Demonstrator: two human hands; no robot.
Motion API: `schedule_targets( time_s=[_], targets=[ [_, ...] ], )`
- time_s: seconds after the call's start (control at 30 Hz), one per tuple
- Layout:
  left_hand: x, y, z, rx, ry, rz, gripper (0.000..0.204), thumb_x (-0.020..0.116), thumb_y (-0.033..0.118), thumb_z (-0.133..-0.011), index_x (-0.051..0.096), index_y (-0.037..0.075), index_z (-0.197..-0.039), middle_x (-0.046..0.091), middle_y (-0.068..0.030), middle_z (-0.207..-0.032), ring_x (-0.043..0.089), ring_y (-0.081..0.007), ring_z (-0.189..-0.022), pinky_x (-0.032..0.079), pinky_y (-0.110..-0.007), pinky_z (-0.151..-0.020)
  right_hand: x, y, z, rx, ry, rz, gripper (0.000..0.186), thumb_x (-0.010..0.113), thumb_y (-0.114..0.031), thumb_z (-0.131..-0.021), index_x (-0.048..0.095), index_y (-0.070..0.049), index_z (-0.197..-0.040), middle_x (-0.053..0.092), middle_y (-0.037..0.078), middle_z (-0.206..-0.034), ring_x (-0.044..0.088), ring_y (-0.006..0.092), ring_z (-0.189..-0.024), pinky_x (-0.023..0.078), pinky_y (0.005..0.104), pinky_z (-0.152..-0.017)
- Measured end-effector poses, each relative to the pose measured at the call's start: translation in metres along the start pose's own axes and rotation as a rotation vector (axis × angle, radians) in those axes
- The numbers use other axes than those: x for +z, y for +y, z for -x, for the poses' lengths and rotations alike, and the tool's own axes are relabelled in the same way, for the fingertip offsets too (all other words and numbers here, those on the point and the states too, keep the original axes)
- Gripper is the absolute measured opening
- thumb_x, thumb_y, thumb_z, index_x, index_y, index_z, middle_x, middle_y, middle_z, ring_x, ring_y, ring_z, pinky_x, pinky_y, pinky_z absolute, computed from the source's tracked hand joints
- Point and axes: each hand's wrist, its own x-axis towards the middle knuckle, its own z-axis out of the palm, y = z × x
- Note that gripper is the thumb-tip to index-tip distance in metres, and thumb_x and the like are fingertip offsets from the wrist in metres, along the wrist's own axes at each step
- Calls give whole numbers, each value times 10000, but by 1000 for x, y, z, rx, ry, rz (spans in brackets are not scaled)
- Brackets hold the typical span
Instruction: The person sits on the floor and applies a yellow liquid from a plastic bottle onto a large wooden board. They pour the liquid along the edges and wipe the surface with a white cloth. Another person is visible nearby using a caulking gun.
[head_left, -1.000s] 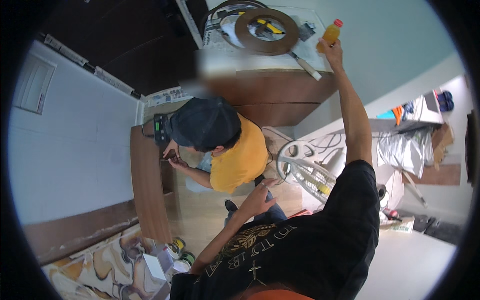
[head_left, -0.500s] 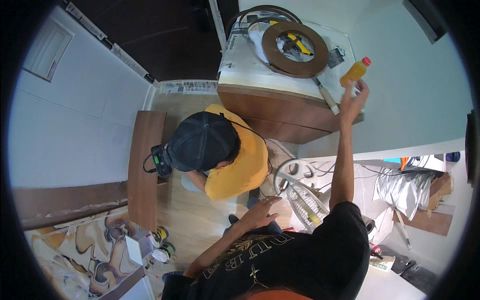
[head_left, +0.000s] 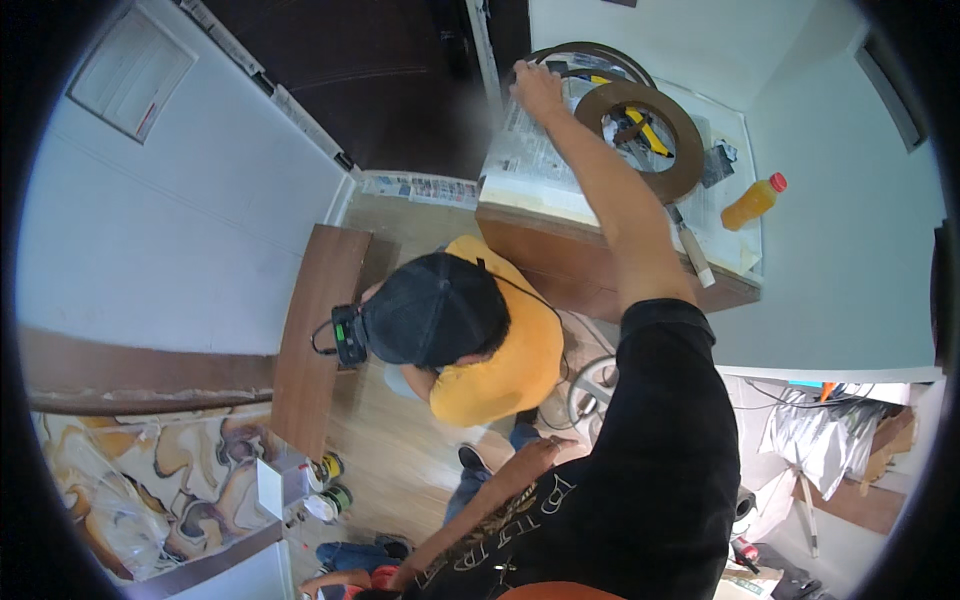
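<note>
My right hand (head_left: 536,88) reaches across the counter (head_left: 500,190) to its back left, fingers bent at the dark coiled strips (head_left: 605,50); what they hold is too small to make out. On newspaper nearby lie a wide brown roll (head_left: 680,135), a yellow-handled tool (head_left: 650,135) and a tool with a pale handle (head_left: 695,250). An orange drink bottle (head_left: 750,203) with a red cap sits at the right. My left hand (head_left: 548,448) is low beside my shirt, below a crouching person (head_left: 500,370) in yellow, with fingers apart and nothing seen in them.
A brown board (head_left: 315,330) is left of the crouching person, by cans (head_left: 330,485). A white fan (head_left: 590,395) is partly behind my right arm. Another person (head_left: 370,565) shows at the lower left. Silver sheeting (head_left: 810,430) and cables are at the right.
My right hand has let go of the bottle and moved left across the counter to the coiled strips. The crouching person has bent further forward. The view has shifted.
</note>
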Motion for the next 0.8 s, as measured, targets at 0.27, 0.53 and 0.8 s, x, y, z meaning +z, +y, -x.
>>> schedule_targets(
  time_s=[0.27, 0.53, 0.8],
  targets=[
    [-11, -22, 12, -69, 46, 3, 496, 606, 330, -946, 500, 94, -1369, 626, -205, -1178, 594, -355, -1125, 454, -447, -993, 11, 39, -25, 347, -206, 62, 341, 622, -386, -883, 730, -137, -1089, 710, 126, -1091, 625, 315, -1109, 460, 503, -899],
    [-56, 17, -15, -70, -140, 32, 464, 596, 325, -952, 524, 98, -1350, 621, -199, -1216, 588, -361, -1141, 441, -449, -1011, -145, 107, -38, 344, -42, -1119, 281, 647, -319, -945, 687, -60, -1045, 702, 32, -936, 609, 117, -815, 484, 298, -706],
    [-191, 125, -74, 387, 433, 37, 361, 648, 88, -888, 588, 43, -1241, 610, -186, -1237, 580, -372, -1150, 466, -428, -982, -301, 19, 102, 112, 132, -1309, 296, 632, -294, -975, 596, -67, -1163, 694, 88, -1038, 606, 130, -903, 470, 290, -787]
  ],
)
